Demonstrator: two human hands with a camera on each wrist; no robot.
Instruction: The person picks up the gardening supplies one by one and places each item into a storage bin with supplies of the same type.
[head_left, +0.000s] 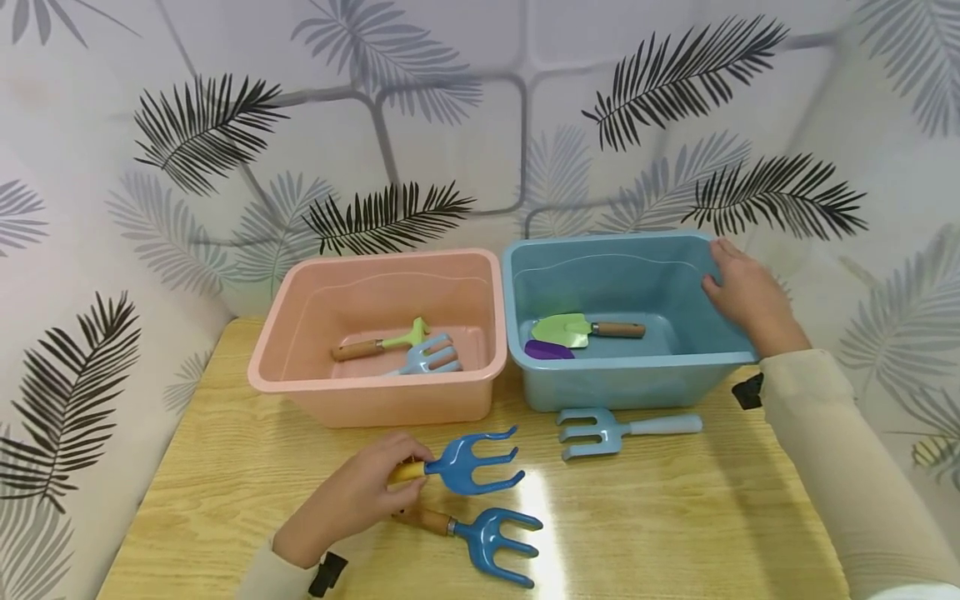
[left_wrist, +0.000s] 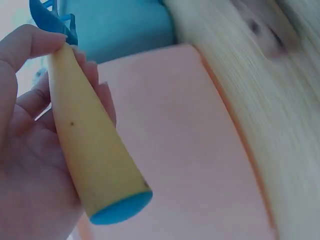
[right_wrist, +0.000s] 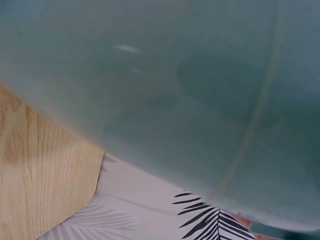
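My left hand [head_left: 367, 487] pinches the yellow handle [left_wrist: 90, 130] of a blue garden hand fork [head_left: 472, 467], its tines pointing right above the table. Just below it, a second blue hand fork [head_left: 495, 542] with a brown wooden handle lies on the table, the handle end partly hidden by my left hand. My right hand [head_left: 750, 292] holds the right rim of the blue tub [head_left: 630, 387], thumb on the inner side; some fingers are hidden. A light blue hand fork [head_left: 611, 432] lies in front of that tub. The right wrist view shows only the tub wall [right_wrist: 150, 90] up close, no fingers.
The pink tub [head_left: 382, 404], left of the blue one, holds a green-headed tool [head_left: 408, 337] and a light blue fork [head_left: 431, 358]. In the blue tub lie a green trowel [head_left: 562, 331] and a purple piece [head_left: 547, 350]. A leaf-patterned covering [head_left: 450, 150] stands behind the wooden table [head_left: 225, 467].
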